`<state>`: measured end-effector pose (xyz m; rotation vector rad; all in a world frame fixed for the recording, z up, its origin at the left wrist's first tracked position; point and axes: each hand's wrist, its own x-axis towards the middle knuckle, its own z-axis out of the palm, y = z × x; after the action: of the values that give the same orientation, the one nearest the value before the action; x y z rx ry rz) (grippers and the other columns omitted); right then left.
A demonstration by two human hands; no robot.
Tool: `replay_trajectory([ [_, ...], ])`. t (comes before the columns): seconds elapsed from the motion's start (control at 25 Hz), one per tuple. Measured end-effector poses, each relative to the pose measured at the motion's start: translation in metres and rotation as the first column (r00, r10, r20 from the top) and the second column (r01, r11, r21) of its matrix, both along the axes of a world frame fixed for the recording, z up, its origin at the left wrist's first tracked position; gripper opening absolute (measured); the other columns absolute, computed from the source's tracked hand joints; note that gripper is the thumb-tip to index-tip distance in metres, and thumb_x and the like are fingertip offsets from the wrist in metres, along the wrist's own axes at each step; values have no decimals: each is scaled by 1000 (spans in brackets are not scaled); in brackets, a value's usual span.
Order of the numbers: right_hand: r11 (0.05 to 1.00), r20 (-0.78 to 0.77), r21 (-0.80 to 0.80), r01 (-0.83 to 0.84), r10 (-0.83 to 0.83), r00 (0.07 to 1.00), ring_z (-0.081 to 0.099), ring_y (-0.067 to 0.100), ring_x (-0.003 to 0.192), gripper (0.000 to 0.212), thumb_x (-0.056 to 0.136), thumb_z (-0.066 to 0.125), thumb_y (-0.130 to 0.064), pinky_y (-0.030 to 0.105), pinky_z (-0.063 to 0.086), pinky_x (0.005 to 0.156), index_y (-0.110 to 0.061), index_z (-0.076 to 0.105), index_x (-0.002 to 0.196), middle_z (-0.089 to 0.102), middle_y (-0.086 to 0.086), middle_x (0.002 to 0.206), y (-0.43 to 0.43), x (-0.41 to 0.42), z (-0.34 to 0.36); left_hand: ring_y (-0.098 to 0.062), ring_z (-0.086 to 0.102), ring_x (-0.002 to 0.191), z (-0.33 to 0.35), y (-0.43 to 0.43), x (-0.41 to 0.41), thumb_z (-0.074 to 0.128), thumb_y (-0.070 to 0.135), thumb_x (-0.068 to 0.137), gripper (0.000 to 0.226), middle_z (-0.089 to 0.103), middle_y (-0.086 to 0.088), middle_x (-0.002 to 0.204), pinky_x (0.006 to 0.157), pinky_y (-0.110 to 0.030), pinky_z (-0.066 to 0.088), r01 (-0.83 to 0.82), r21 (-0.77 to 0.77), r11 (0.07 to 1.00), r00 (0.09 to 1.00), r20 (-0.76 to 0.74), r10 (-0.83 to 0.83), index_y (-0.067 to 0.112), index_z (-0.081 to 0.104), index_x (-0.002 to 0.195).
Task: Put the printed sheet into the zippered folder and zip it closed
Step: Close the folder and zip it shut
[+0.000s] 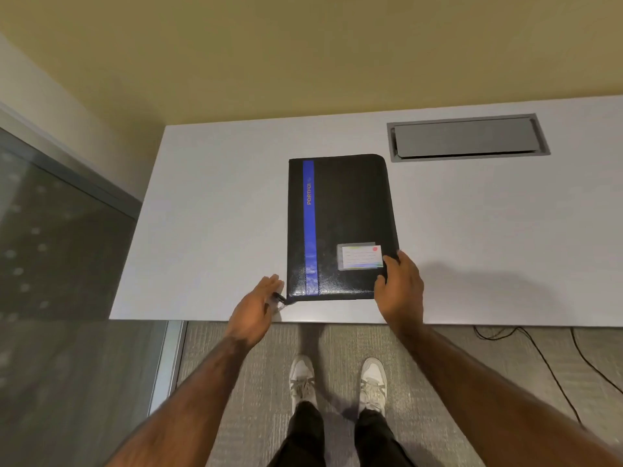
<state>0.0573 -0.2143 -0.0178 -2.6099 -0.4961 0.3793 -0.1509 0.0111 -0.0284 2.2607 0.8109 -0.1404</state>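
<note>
A black zippered folder (350, 214) with a blue stripe and a small label card (360, 257) lies closed on the white table (209, 210), near its front edge. My left hand (256, 308) is at the folder's near left corner, fingers pinched on the dark zipper pull (280, 299) that sticks out there. My right hand (401, 288) rests on the near right corner, with the thumb on the cover and the fingers around the edge. No printed sheet is visible.
A grey metal cable hatch (467, 138) is set into the table at the back right. A glass partition (60, 251) stands to the left. Below the table edge are carpet, my shoes (337, 382) and black cables (539, 352).
</note>
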Motion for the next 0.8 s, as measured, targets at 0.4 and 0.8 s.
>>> replay_trajectory([
  [0.4,984,-353,43,-172,176,919,66,17,83,30,87,69,-45,32,51,70,-22,69,106,73,-4,95,74,-117,-6,-15,59,94,5,5,1,66,28,93,19,72,9,101,78,-30,43,213,180,960,977,-44,-209,27,77,109],
  [0.8,989,-419,69,130,-90,903,63,15,67,16,89,69,-31,30,50,59,-25,64,75,69,-8,74,114,-144,-16,-10,64,94,3,9,-6,62,16,95,22,69,11,97,86,-30,50,83,-116,990,996,-31,-87,25,78,105],
])
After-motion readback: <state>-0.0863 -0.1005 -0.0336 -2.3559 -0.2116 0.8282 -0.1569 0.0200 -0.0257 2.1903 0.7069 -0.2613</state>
